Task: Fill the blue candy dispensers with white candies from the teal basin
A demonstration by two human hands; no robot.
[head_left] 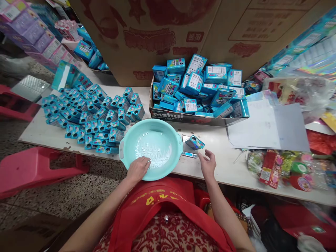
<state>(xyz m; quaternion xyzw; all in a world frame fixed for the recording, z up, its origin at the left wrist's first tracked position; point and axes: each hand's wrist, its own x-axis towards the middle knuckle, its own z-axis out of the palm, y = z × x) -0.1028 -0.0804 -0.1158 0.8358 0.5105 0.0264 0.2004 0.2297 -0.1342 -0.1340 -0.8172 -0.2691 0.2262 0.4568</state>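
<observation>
Hands at basin (pixel 151 121).
Left hand (pixel 138 168) inside it, fingers bunched among pellets (pixel 155 154); right hand (pixel 208 163) just right of it, fingers spread, near box (pixel 194 142).

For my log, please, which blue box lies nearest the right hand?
The lone box beside the basin; others sit in the left heap or carton.

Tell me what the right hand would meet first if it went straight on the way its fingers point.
The right hand is open; just beyond its fingers lies the small blue box on a flat silvery device, most likely met first, though depth is unclear.
</observation>
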